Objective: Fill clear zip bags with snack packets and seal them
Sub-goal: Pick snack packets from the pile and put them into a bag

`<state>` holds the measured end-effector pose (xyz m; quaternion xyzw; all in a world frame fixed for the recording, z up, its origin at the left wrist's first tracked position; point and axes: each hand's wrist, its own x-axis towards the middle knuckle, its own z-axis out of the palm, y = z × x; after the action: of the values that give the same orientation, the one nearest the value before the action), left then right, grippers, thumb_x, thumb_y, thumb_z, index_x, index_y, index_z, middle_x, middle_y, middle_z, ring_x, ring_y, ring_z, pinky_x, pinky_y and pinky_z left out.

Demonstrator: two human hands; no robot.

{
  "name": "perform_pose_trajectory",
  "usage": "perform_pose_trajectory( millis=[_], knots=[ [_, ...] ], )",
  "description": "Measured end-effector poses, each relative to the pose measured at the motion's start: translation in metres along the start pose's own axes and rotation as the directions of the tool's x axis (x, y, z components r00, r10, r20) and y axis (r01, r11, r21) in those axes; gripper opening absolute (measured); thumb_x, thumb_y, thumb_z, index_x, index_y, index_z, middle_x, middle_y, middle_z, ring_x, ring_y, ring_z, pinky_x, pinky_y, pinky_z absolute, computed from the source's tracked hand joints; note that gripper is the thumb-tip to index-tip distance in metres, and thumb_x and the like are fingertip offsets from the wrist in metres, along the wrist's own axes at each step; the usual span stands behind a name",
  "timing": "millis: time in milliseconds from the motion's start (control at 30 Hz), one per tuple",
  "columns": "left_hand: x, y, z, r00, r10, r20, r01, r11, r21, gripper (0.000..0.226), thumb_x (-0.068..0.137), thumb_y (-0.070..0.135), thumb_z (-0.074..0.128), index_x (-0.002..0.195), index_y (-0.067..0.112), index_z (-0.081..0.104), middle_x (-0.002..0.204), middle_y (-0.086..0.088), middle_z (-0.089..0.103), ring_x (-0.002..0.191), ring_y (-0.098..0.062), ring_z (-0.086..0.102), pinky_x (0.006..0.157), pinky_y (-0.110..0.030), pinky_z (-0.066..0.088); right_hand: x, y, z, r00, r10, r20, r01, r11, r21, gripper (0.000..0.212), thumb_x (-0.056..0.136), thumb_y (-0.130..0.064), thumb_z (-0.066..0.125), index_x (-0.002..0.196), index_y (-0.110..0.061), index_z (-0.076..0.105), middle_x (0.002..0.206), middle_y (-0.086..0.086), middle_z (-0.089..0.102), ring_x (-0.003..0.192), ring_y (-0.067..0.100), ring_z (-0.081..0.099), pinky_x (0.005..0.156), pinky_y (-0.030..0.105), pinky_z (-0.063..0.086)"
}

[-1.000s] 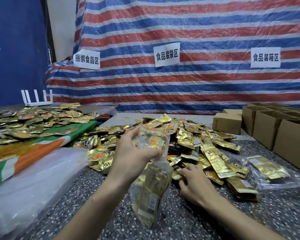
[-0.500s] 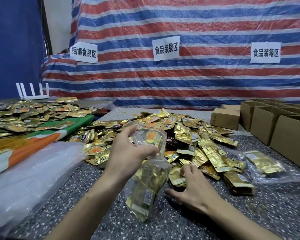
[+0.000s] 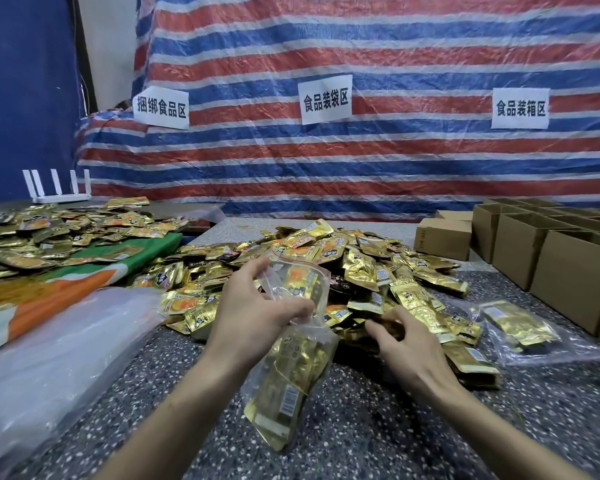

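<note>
Bare tabletop (image 3: 354,441) before packet pile (image 3: 368,268); boxes (image 3: 575,271) rightward.

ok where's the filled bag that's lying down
Head view, right side: the filled bag lies on the table between the packet pile and cardboard boxes.

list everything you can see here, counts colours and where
clear zip bag: one, part-filled, held centre front
gold foil snack packets: many, heaped mid-table; another heap far left on green-orange cloth
filled clear bag: one, lying right of main heap
brown cardboard boxes: several, right edge
white paper signs: three, on red-blue striped tarp
white router: one, far left
left hand: grips zip bag's neck
right hand: fingers curled at heap's near edge
</note>
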<state>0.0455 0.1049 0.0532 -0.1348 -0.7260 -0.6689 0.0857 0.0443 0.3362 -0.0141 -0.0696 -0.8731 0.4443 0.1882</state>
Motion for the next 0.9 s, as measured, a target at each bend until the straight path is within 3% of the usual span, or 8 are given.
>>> perform_pose_trajectory(
  millis=[67, 233, 367, 500, 600, 667, 767, 900],
  knots=[
    [-0.001, 0.001, 0.001, 1.000, 0.021, -0.007, -0.021, 0.999, 0.026, 0.097, 0.066, 0.006, 0.088, 0.148, 0.019, 0.039, 0.114, -0.014, 0.068, 0.081, -0.021, 0.075, 0.061, -0.022, 0.057, 0.004, -0.002, -0.008, 0.998, 0.042, -0.036, -0.039, 0.995, 0.094, 0.027, 0.095, -0.047, 0.056, 0.091, -0.020, 0.060, 0.085, 0.005, 0.067, 0.063, 0.013, 0.054, 0.060, 0.027, 0.043],
    [-0.001, 0.001, 0.003, 1.000, 0.027, -0.010, -0.027, 0.999, 0.037, 0.096, 0.067, 0.006, 0.088, 0.149, 0.017, 0.039, 0.122, -0.006, 0.064, 0.085, -0.018, 0.074, 0.065, -0.019, 0.056, 0.017, -0.007, -0.025, 0.976, 0.213, -0.054, -0.184, 0.926, 0.329, 0.040, 0.095, -0.050, 0.058, 0.091, -0.011, 0.069, 0.089, 0.017, 0.072, 0.079, 0.028, 0.061, 0.076, 0.046, 0.052],
    [-0.002, 0.001, 0.005, 0.999, 0.043, -0.025, -0.041, 0.998, 0.046, 0.098, 0.066, 0.008, 0.089, 0.149, 0.018, 0.040, 0.124, 0.003, 0.058, 0.086, -0.020, 0.074, 0.071, -0.026, 0.059, 0.018, -0.012, -0.031, 0.948, 0.313, -0.051, -0.251, 0.839, 0.482, 0.054, 0.092, -0.058, 0.057, 0.092, -0.006, 0.071, 0.082, 0.013, 0.076, 0.068, 0.024, 0.069, 0.056, 0.031, 0.054],
    [-0.005, 0.003, 0.008, 0.998, 0.060, -0.023, -0.058, 0.995, 0.084, 0.101, 0.065, 0.009, 0.090, 0.151, 0.018, 0.037, 0.129, 0.003, 0.054, 0.089, -0.020, 0.073, 0.085, -0.038, 0.060, 0.017, -0.023, -0.041, 0.899, 0.435, -0.048, -0.310, 0.709, 0.633, 0.060, 0.093, -0.057, 0.057, 0.093, 0.002, 0.064, 0.054, 0.008, 0.069, 0.038, 0.015, 0.059, 0.031, 0.020, 0.039],
    [-0.006, 0.005, 0.010, 0.998, 0.060, -0.002, -0.059, 0.993, 0.101, 0.103, 0.065, 0.011, 0.091, 0.151, 0.020, 0.036, 0.129, 0.003, 0.053, 0.083, -0.016, 0.074, 0.073, -0.028, 0.061, 0.018, -0.042, -0.055, 0.887, 0.451, 0.097, -0.368, 0.565, 0.738, 0.064, 0.084, -0.060, 0.061, 0.097, 0.002, 0.059, 0.053, 0.010, 0.064, 0.035, 0.013, 0.055, 0.027, 0.018, 0.038],
    [-0.006, 0.006, 0.011, 0.998, 0.055, 0.007, -0.055, 0.991, 0.121, 0.105, 0.063, 0.012, 0.092, 0.151, 0.021, 0.035, 0.134, -0.001, 0.050, 0.093, -0.024, 0.071, 0.079, -0.036, 0.061, 0.018, -0.058, -0.062, 0.905, 0.385, 0.182, -0.375, 0.514, 0.771, 0.062, 0.077, -0.057, 0.068, 0.099, -0.001, 0.057, 0.065, 0.012, 0.060, 0.038, 0.013, 0.055, 0.029, 0.017, 0.041],
    [-0.005, 0.007, 0.014, 0.998, 0.061, 0.025, -0.064, 0.988, 0.143, 0.106, 0.063, 0.013, 0.092, 0.151, 0.023, 0.034, 0.140, 0.000, 0.045, 0.106, -0.032, 0.065, 0.090, -0.044, 0.058, 0.017, -0.076, -0.069, 0.939, 0.254, 0.231, -0.340, 0.594, 0.729, 0.049, 0.075, -0.037, 0.078, 0.103, 0.002, 0.067, 0.074, 0.010, 0.064, 0.045, 0.013, 0.059, 0.034, 0.017, 0.046],
    [-0.005, 0.008, 0.016, 0.996, 0.075, 0.048, -0.082, 0.981, 0.175, 0.104, 0.064, 0.013, 0.090, 0.151, 0.023, 0.034, 0.129, -0.009, 0.055, 0.105, -0.032, 0.065, 0.095, -0.044, 0.055, 0.012, -0.091, -0.078, 0.971, 0.148, 0.188, -0.226, 0.824, 0.519, 0.036, 0.083, -0.027, 0.077, 0.095, 0.005, 0.067, 0.061, 0.006, 0.070, 0.042, 0.012, 0.059, 0.035, 0.018, 0.044]
  ],
)
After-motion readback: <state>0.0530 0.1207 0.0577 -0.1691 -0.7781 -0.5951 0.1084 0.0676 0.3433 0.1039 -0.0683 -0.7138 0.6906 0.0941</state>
